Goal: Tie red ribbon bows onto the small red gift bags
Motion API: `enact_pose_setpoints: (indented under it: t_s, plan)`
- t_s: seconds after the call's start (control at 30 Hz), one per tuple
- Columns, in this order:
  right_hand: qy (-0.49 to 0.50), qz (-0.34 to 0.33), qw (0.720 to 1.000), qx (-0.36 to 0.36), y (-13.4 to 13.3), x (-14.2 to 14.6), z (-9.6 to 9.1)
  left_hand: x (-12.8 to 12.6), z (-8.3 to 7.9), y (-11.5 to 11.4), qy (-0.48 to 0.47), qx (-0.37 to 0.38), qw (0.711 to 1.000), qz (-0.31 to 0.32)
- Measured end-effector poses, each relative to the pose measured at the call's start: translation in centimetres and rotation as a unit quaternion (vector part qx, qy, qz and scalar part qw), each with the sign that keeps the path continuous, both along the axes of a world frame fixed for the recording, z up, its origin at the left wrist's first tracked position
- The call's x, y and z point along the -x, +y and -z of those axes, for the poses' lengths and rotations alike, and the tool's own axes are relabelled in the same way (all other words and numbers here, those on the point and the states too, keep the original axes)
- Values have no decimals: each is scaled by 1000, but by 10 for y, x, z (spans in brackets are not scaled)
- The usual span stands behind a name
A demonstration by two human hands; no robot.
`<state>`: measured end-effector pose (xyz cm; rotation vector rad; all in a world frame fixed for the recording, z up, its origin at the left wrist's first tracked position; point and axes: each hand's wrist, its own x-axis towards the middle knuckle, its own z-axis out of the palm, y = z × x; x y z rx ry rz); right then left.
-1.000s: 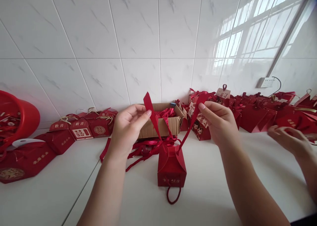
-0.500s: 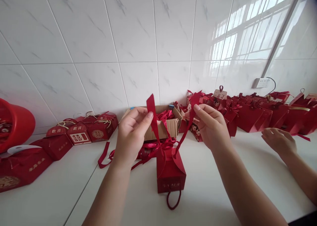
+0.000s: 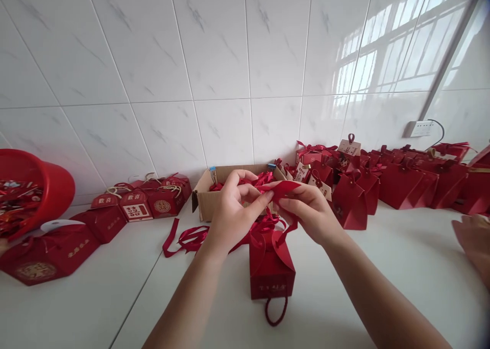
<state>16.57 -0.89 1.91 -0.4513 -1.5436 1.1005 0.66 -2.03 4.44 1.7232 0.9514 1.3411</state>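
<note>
In the middle of the table stands a small red gift box [image 3: 272,270] with curved top flaps. A dark red cord loop [image 3: 276,318] lies at its near side. A red ribbon [image 3: 281,188] rises from the top of the box. Above the box, my left hand [image 3: 241,206] pinches one end of that ribbon between thumb and fingers. My right hand [image 3: 306,211] grips the other part, close beside the left, so the two ends meet. The exact crossing of the ribbon is partly hidden by my fingers.
Behind the hands is a cardboard box [image 3: 204,203] of red ribbons, with loose ribbon [image 3: 193,239] before it. Red gift boxes [image 3: 164,206] and a red bucket [image 3: 59,185] stand left. Many red bags [image 3: 352,201] line the right. Another person's hand [image 3: 472,242] shows at the right edge.
My hands have come together from apart, bringing the two ribbon ends to each other. The view has turned slightly left, and the other person's hand has shifted toward the right edge.
</note>
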Motion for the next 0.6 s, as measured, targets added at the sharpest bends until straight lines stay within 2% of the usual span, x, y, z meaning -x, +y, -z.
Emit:
enact_pose_setpoints:
  t_s: [0.1, 0.23, 0.3, 0.37, 0.43, 0.5, 0.6]
  plan:
    - [-1, -13, 1000, 2, 0, 2, -1, 3, -1, 1, 11, 4, 1000, 23]
    - [-21, -34, 999, -10, 4, -2, -3, 8, -5, 3, -4, 61, 996, 66]
    - [-55, -40, 996, -59, 8, -7, -3, 10, -6, 5, -25, 86, 993, 76]
    - [-108, -25, 983, -148, 11, -11, -3, 12, -7, 7, -45, 103, 991, 73]
    - [-164, 29, 952, -257, 14, -14, -1, 12, -6, 9, -52, 115, 990, 68]
    - [-207, 107, 904, -359, 18, -15, 2, 12, -4, 12, -46, 127, 989, 65]
    - [-235, 197, 838, -452, 24, -13, 6, 11, -2, 15, -44, 128, 989, 68]
